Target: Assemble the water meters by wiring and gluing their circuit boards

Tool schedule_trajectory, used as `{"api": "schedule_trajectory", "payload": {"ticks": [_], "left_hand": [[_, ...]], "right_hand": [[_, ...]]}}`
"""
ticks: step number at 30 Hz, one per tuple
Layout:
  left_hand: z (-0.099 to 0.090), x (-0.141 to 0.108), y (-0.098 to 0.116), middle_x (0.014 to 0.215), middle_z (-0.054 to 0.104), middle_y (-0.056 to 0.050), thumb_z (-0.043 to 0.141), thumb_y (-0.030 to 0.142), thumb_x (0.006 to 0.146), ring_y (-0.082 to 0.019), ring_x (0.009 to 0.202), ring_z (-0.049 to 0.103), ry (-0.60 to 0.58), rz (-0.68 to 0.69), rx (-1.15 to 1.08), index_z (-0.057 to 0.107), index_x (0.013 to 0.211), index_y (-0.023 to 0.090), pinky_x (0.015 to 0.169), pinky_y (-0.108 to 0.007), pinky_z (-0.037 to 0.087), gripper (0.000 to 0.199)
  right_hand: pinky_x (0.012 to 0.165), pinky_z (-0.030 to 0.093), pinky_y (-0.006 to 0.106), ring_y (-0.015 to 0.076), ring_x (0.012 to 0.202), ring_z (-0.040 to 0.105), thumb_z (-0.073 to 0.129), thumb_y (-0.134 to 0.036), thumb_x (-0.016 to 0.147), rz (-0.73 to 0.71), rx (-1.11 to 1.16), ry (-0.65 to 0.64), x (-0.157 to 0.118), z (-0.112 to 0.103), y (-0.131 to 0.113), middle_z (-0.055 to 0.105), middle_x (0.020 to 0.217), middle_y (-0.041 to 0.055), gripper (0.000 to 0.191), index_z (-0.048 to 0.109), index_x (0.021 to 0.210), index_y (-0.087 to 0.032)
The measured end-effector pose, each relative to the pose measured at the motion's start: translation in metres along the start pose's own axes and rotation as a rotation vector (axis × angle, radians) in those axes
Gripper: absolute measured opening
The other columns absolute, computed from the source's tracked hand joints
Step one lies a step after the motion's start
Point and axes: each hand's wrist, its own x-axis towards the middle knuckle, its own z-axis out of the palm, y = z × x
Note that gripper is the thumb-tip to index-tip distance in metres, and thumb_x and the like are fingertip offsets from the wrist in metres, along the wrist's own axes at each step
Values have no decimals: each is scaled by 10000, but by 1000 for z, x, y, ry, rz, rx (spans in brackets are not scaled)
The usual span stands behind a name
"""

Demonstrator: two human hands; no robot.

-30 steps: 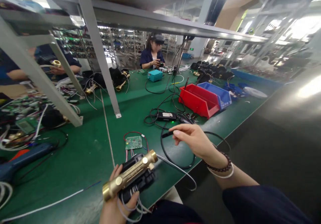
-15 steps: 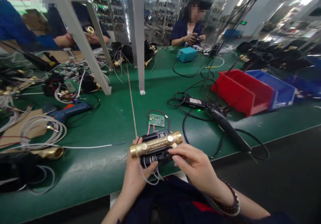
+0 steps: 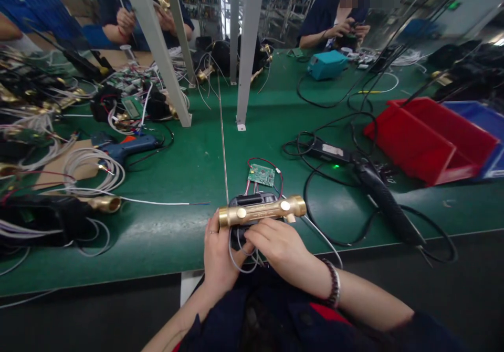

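Note:
A brass pipe body (image 3: pixel 262 211) with threaded ends and round bosses lies across a black plastic housing (image 3: pixel 241 236) near the table's front edge. My left hand (image 3: pixel 220 255) grips this assembly from the left, its thumb low by the looped grey cable (image 3: pixel 247 269). My right hand (image 3: pixel 281 247) reaches in under the pipe, its fingers curled and pressed together at the housing; whatever they pinch is hidden. Just beyond the housing, a green circuit board (image 3: pixel 261 175) lies on the table, joined by thin red and white wires. A white cable (image 3: pixel 325 239) runs out to the right of my right hand.
On the right are a black electric screwdriver (image 3: pixel 388 205), its cords, a red bin (image 3: pixel 425 147) and a blue bin (image 3: pixel 480 126). A blue-handled tool (image 3: pixel 136 147), coiled cables (image 3: pixel 92 168) and another brass-and-black unit (image 3: pixel 47 218) sit left. Metal posts (image 3: pixel 248 52) rise ahead; two co-workers sit across.
My right hand has moved left from the pipe's right end to the housing beneath it, near my left thumb. A white cable now shows on the right. The view has shifted.

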Motion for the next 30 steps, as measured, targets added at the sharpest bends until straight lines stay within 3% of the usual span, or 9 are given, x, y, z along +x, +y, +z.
{"api": "schedule_trajectory", "payload": {"ticks": [5, 9, 15, 19, 24, 30], "left_hand": [[-2, 0, 6, 925, 519, -127, 487, 507, 868, -257, 912, 515, 186, 35, 146, 497, 980, 110, 818, -404, 465, 412], [-3, 0, 10, 850, 490, -67, 527, 444, 873, -216, 869, 491, 264, 94, 135, 466, 827, 166, 855, -358, 422, 288], [-7, -1, 12, 805, 451, -22, 586, 336, 864, -171, 796, 490, 208, 137, 79, 551, 837, 198, 916, -350, 358, 145], [-8, 0, 13, 756, 441, -2, 636, 259, 841, -141, 729, 465, 248, 209, 108, 635, 856, 243, 914, -333, 338, 22], [-9, 2, 9, 760, 477, -12, 645, 203, 825, -144, 728, 461, 237, 333, 169, 664, 874, 244, 916, -333, 326, 67], [-9, 7, -12, 768, 534, -32, 557, 142, 811, -158, 701, 471, 192, 532, 211, 665, 857, 245, 795, -336, 330, 156]], "right_hand": [[742, 531, 289, 189, 854, 604, 309, -130, 959, 14, -30, 49, -15, 7, 1, 685, 929, 125, 351, 654, 971, -67], [763, 532, 326, 210, 913, 593, 317, -117, 948, 97, -120, 71, -30, 12, -2, 672, 958, 129, 342, 640, 1057, -79], [763, 533, 347, 218, 909, 593, 364, -108, 930, 133, -74, 52, -33, 14, -2, 677, 947, 137, 306, 646, 1043, -71], [741, 517, 327, 196, 841, 608, 370, -67, 915, 137, -75, 127, -31, 12, -1, 706, 928, 97, 296, 662, 956, -99], [746, 507, 311, 194, 847, 631, 312, -96, 940, 187, -105, 134, -27, 10, -8, 709, 952, 99, 332, 641, 983, -86], [617, 510, 290, 173, 718, 649, 277, -143, 951, 193, -104, 103, -16, 6, -12, 717, 872, 89, 353, 627, 909, -112]]}}
